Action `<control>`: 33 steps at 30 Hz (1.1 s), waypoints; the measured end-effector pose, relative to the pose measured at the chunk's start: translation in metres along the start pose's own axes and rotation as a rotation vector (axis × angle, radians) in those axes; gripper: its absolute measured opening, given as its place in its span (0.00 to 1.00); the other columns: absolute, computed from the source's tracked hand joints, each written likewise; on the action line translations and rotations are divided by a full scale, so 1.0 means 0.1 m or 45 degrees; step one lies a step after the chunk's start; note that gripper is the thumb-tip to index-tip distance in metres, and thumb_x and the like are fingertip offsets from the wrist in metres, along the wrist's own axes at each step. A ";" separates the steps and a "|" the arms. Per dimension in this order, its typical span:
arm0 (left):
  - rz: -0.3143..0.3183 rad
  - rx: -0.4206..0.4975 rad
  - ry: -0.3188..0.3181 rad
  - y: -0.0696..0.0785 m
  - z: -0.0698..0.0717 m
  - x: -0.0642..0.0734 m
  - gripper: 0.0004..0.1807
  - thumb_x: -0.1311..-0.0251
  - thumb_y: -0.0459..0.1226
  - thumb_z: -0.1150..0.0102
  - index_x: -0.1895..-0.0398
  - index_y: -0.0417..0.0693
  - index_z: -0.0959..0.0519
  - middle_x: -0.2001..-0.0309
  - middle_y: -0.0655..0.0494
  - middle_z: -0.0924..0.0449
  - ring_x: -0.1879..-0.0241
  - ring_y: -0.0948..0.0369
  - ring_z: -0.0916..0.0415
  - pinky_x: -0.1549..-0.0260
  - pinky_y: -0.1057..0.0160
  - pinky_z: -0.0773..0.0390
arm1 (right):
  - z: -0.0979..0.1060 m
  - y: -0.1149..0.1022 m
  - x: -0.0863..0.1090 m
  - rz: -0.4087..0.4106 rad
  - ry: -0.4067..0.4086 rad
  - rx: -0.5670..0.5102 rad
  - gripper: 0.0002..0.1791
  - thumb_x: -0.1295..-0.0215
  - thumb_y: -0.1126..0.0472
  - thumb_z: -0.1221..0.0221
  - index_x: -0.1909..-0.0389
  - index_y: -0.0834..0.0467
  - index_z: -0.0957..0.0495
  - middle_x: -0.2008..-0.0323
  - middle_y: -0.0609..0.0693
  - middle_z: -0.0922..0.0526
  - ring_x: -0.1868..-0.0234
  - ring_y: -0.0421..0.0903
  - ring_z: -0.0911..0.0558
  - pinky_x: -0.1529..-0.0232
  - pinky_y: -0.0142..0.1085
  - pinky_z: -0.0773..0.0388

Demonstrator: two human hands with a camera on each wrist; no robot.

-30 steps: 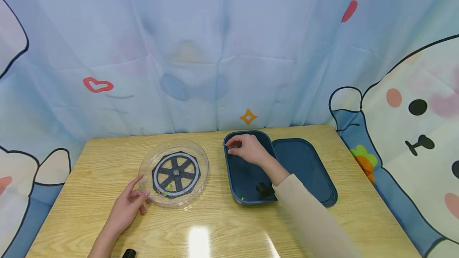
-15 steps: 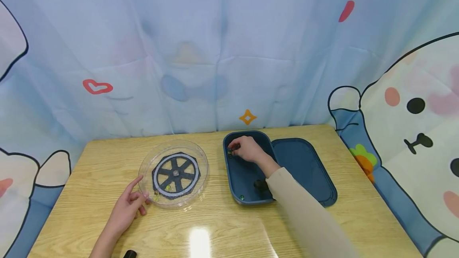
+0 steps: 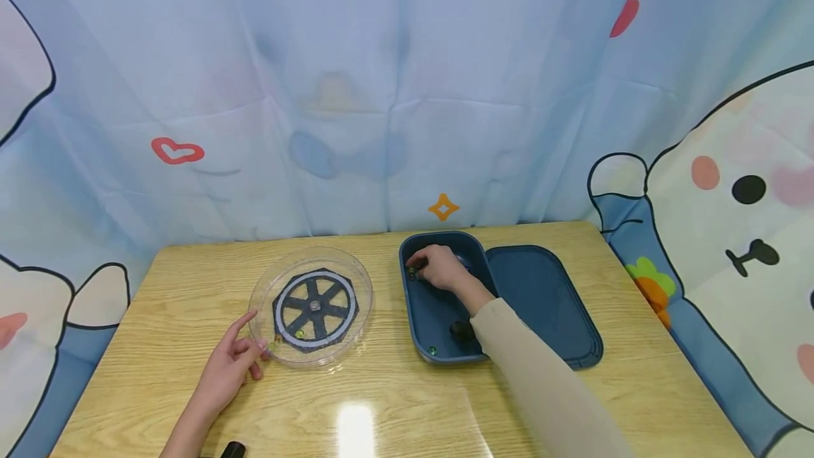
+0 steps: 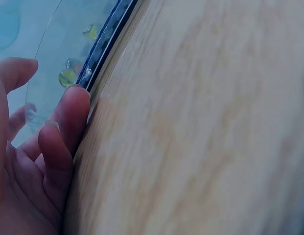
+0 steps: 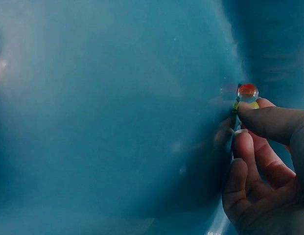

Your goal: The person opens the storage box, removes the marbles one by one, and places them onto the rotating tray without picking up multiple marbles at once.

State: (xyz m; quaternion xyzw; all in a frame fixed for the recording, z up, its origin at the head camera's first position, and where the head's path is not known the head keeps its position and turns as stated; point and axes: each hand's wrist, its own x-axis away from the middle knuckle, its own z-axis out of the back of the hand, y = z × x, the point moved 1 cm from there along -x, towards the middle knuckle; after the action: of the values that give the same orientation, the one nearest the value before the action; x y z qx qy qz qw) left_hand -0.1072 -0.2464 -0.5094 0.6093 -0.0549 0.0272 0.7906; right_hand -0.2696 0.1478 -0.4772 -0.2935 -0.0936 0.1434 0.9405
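Note:
At the left, my left hand (image 3: 222,367) touches the near-left rim of a round clear dish (image 3: 262,281), its fingers relaxed. Through the dish shows a dark wheel shape with spokes (image 3: 314,287). A yellow marble (image 3: 300,334) lies in the dish; the left wrist view shows another marble (image 4: 67,77) close by the fingertips. My right hand (image 3: 441,267) is down inside a dark blue box (image 3: 439,313), at its far left wall. In the right wrist view its thumb and finger pinch a yellow marble (image 5: 254,105), with a red-and-clear marble (image 5: 247,91) right beside it.
A green marble (image 3: 433,350) lies in the box's near left corner. A black object (image 3: 462,331) shows beside the right sleeve. The flat blue lid (image 3: 547,302) lies against the box's right side. A patterned curtain (image 3: 394,104) hangs behind the wooden table (image 3: 394,401).
My right hand has gone slightly lower into the box, with marbles now showing at its fingertips. The left hand has stayed at the dish, while marbles in the dish have shifted a little.

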 end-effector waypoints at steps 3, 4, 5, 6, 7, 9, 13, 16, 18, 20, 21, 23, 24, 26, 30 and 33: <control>-0.010 -0.002 0.003 0.00 0.00 0.00 0.35 0.29 0.36 0.43 0.23 0.51 0.45 0.67 0.42 0.18 0.79 0.54 0.23 0.82 0.65 0.29 | 0.00 0.00 -0.01 -0.013 0.011 0.009 0.13 0.38 0.71 0.36 0.53 0.57 0.14 0.58 0.50 0.15 0.54 0.49 0.18 0.53 0.43 0.22; -0.007 -0.001 0.002 -0.01 0.00 0.00 0.35 0.29 0.36 0.43 0.23 0.52 0.45 0.67 0.42 0.18 0.79 0.54 0.23 0.82 0.65 0.29 | 0.00 0.00 0.00 -0.021 0.014 0.006 0.13 0.37 0.71 0.36 0.54 0.57 0.14 0.59 0.50 0.15 0.55 0.48 0.18 0.53 0.42 0.22; -0.003 -0.002 0.001 -0.01 0.00 0.00 0.35 0.29 0.37 0.43 0.23 0.52 0.45 0.67 0.42 0.18 0.79 0.54 0.23 0.82 0.64 0.29 | 0.00 0.01 0.00 -0.027 0.016 0.004 0.12 0.37 0.71 0.36 0.55 0.57 0.14 0.60 0.49 0.15 0.56 0.48 0.18 0.54 0.42 0.22; 0.002 -0.003 0.001 -0.01 0.00 0.00 0.35 0.28 0.37 0.43 0.23 0.52 0.45 0.67 0.42 0.18 0.79 0.54 0.23 0.83 0.64 0.29 | 0.00 0.01 0.00 -0.029 0.019 -0.001 0.12 0.37 0.71 0.37 0.55 0.57 0.14 0.61 0.49 0.15 0.57 0.47 0.18 0.55 0.41 0.22; 0.007 -0.007 0.002 -0.01 0.00 0.00 0.35 0.28 0.37 0.43 0.23 0.53 0.45 0.67 0.42 0.18 0.79 0.54 0.23 0.83 0.65 0.30 | 0.00 0.01 0.00 -0.031 0.020 -0.008 0.11 0.37 0.71 0.37 0.56 0.57 0.14 0.62 0.50 0.15 0.59 0.47 0.18 0.56 0.41 0.22; 0.010 -0.014 0.003 -0.01 0.00 0.01 0.34 0.28 0.37 0.44 0.23 0.53 0.45 0.67 0.43 0.18 0.79 0.54 0.23 0.83 0.64 0.30 | 0.00 0.02 0.00 -0.035 0.023 -0.027 0.10 0.37 0.71 0.37 0.57 0.58 0.14 0.63 0.50 0.16 0.61 0.46 0.19 0.58 0.40 0.22; 0.008 -0.033 0.002 0.00 0.00 0.00 0.34 0.28 0.38 0.44 0.23 0.53 0.45 0.67 0.43 0.18 0.79 0.54 0.23 0.83 0.64 0.30 | 0.01 0.04 0.00 -0.046 0.026 -0.056 0.08 0.36 0.70 0.38 0.59 0.58 0.14 0.65 0.50 0.16 0.63 0.45 0.20 0.60 0.40 0.23; 0.004 -0.037 0.005 0.00 0.00 0.00 0.34 0.28 0.37 0.44 0.23 0.52 0.45 0.67 0.43 0.18 0.79 0.54 0.23 0.83 0.64 0.30 | 0.01 0.06 0.00 -0.044 0.026 -0.056 0.07 0.36 0.69 0.37 0.59 0.58 0.15 0.66 0.49 0.17 0.63 0.45 0.20 0.60 0.40 0.23; 0.002 -0.040 0.010 0.00 0.00 -0.01 0.34 0.28 0.36 0.44 0.23 0.52 0.45 0.67 0.43 0.18 0.79 0.54 0.23 0.83 0.65 0.30 | 0.02 0.06 0.00 -0.042 0.025 -0.051 0.06 0.35 0.69 0.37 0.60 0.58 0.15 0.66 0.48 0.17 0.63 0.45 0.20 0.60 0.40 0.23; -0.005 -0.036 0.013 0.00 -0.01 -0.01 0.34 0.28 0.36 0.44 0.23 0.51 0.45 0.67 0.43 0.18 0.79 0.54 0.23 0.82 0.65 0.29 | 0.03 0.07 0.01 -0.040 0.023 -0.043 0.06 0.35 0.69 0.37 0.60 0.58 0.15 0.66 0.48 0.17 0.63 0.45 0.20 0.60 0.40 0.23; -0.006 -0.033 0.013 0.00 -0.01 -0.01 0.34 0.28 0.36 0.44 0.23 0.51 0.44 0.67 0.43 0.18 0.79 0.54 0.23 0.82 0.64 0.29 | 0.04 0.07 0.01 -0.042 0.021 -0.040 0.06 0.35 0.69 0.37 0.60 0.58 0.15 0.66 0.48 0.17 0.63 0.45 0.20 0.60 0.40 0.23; -0.006 -0.031 0.008 0.00 -0.01 -0.01 0.34 0.28 0.37 0.44 0.23 0.51 0.45 0.67 0.42 0.18 0.79 0.54 0.23 0.81 0.64 0.28 | 0.05 0.07 0.01 -0.049 0.022 -0.038 0.06 0.34 0.69 0.38 0.60 0.58 0.15 0.65 0.48 0.17 0.63 0.45 0.20 0.60 0.40 0.23; -0.006 -0.028 0.005 0.00 -0.01 -0.01 0.34 0.28 0.37 0.44 0.23 0.51 0.45 0.67 0.42 0.18 0.79 0.54 0.23 0.80 0.64 0.28 | 0.06 0.07 0.02 -0.048 0.023 -0.039 0.06 0.34 0.69 0.38 0.60 0.58 0.16 0.65 0.48 0.17 0.63 0.45 0.20 0.59 0.40 0.23; -0.001 -0.025 0.006 0.00 -0.01 -0.01 0.34 0.28 0.37 0.44 0.23 0.51 0.45 0.67 0.42 0.18 0.79 0.54 0.23 0.80 0.64 0.28 | 0.09 0.06 0.03 -0.045 0.030 -0.051 0.06 0.33 0.68 0.39 0.59 0.58 0.16 0.65 0.48 0.17 0.63 0.45 0.20 0.59 0.41 0.23; 0.004 -0.023 0.010 0.00 -0.01 -0.01 0.34 0.28 0.36 0.44 0.23 0.51 0.45 0.67 0.42 0.19 0.79 0.54 0.23 0.80 0.63 0.28 | 0.16 0.00 0.05 -0.013 0.060 -0.071 0.06 0.32 0.67 0.39 0.58 0.58 0.16 0.63 0.49 0.17 0.62 0.46 0.20 0.59 0.42 0.23; 0.001 -0.021 0.009 0.00 0.00 -0.01 0.33 0.28 0.36 0.45 0.23 0.51 0.45 0.67 0.42 0.19 0.79 0.54 0.23 0.81 0.63 0.28 | 0.23 -0.08 0.07 0.008 0.087 -0.091 0.06 0.32 0.64 0.38 0.57 0.57 0.16 0.62 0.49 0.17 0.61 0.47 0.20 0.58 0.42 0.23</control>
State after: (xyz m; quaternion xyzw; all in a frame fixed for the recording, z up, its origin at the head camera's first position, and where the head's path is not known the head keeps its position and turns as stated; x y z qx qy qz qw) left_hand -0.1082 -0.2461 -0.5094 0.6027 -0.0526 0.0294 0.7957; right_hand -0.2670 0.1555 -0.4533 -0.3320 -0.0657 0.1328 0.9316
